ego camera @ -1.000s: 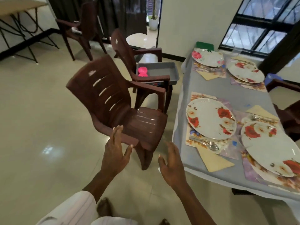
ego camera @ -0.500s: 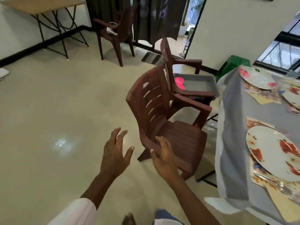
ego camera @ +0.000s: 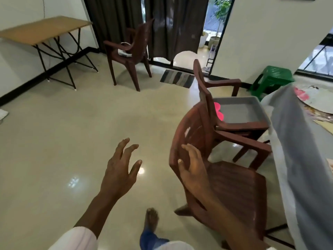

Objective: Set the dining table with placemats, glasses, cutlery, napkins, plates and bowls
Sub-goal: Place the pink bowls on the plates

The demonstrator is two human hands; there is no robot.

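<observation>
Right of centre, the grey tray (ego camera: 241, 112) sits in the farther chair (ego camera: 201, 82) beside the clothed table (ego camera: 292, 141), with a pink item (ego camera: 219, 110) inside. It looks like stiff, light plastic, best lifted by opposite rims. Left hand (ego camera: 119, 170) and right hand (ego camera: 193, 170) are spread, holding nothing.

The right hand (ego camera: 193, 170) has moved up to the back of the near brown chair (ego camera: 234, 186). The table (ego camera: 292, 141) has slid to the right edge, and only one plate (ego camera: 313, 98) shows now.
</observation>
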